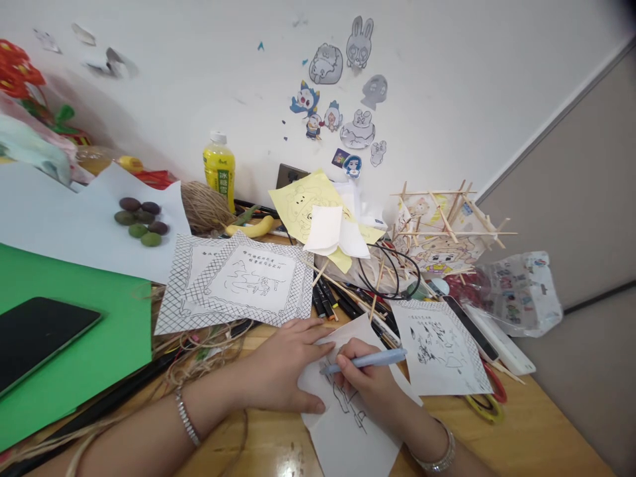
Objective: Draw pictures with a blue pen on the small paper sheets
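My right hand (365,379) grips a light blue pen (380,358), its tip down on a white sheet of paper (342,445). Black line drawing shows on that sheet, partly covered by my right hand. Across the sheet's left edge lies my left hand (291,368), flat with the fingers spread. Just beyond it are two overlapping sheets with crosshatched borders (258,281), bearing handwriting and line drawings. To the right of my right hand rests another bordered drawing (440,348).
Markers (325,298) and wooden sticks lie behind the sheet. A stick frame (450,232) stands back right, near a phone (470,328). Leftward are green paper (114,331), a black tablet (44,338) and dark oval fruits (144,218). A yellow bottle (218,169) stands by the wall.
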